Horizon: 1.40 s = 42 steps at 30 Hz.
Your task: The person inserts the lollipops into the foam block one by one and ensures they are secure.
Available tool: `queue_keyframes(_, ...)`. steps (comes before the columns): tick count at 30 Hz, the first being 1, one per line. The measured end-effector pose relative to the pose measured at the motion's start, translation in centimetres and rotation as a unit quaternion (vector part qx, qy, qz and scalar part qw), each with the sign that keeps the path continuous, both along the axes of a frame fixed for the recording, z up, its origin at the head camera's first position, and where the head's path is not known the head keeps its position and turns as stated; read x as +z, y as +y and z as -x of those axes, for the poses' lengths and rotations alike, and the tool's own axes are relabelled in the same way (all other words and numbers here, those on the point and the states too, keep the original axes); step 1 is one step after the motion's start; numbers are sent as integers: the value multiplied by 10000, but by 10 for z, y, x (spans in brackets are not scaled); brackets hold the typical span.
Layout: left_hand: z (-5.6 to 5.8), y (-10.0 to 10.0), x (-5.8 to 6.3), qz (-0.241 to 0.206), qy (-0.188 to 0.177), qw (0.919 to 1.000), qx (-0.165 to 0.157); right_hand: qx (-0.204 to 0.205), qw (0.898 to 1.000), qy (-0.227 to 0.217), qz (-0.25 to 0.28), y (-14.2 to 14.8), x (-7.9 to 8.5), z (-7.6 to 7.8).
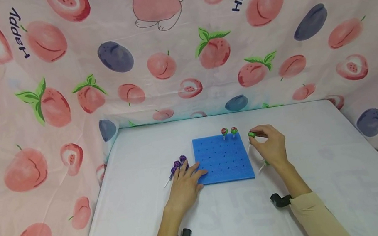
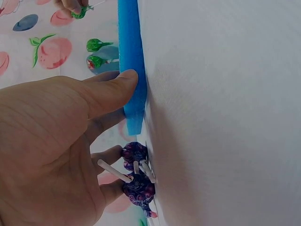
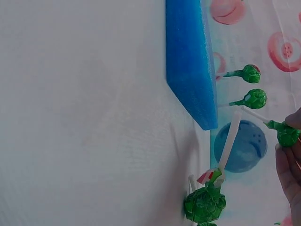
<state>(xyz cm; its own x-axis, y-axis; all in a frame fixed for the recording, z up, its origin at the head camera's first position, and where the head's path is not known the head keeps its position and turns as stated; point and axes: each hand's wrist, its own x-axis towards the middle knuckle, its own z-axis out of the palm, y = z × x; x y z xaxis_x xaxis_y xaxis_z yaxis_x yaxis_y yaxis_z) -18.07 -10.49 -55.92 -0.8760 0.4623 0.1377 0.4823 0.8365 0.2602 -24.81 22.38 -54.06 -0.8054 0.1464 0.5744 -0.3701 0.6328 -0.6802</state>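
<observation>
My right hand (image 1: 271, 145) pinches a green-wrapped lollipop (image 1: 251, 134) by its candy head, just off the right edge of a blue pegboard block (image 1: 219, 150) with rows of small holes. In the right wrist view its white stick points toward the block. Two red-and-green lollipops (image 1: 224, 131) stand upright along the block's far edge. The left hand (image 1: 184, 188) rests at the block's left side, its thumb (image 2: 110, 94) against the blue edge. Its other fingers spread toward several purple-wrapped lollipops (image 1: 177, 164) lying on the left, partly hidden by them.
More green lollipops (image 3: 205, 205) lie on the white table (image 1: 312, 147) to the right of the block, below the right hand. A fruit-patterned cloth (image 1: 168, 45) hangs behind the table and at its sides. Dark camera mounts (image 1: 281, 200) are strapped to both wrists.
</observation>
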Motion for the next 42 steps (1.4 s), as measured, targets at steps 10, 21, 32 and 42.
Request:
queue_keyframes(10, 1, -1, -1, 2, 32, 10000, -6, 187, 9993, 280, 139, -7, 2, 7)
queue_keyframes(21, 2, -2, -1, 19, 60, 10000, -55, 384, 9960, 749, 303, -17, 3, 13)
queue_keyframes(32, 2, -2, -2, 64, 71, 9999, -59, 394, 9947, 941, 96, -22, -2, 17)
queue_keyframes(42, 2, -3, -2, 70, 34, 9999, -63, 414, 9949, 918, 4, -28, -6, 19)
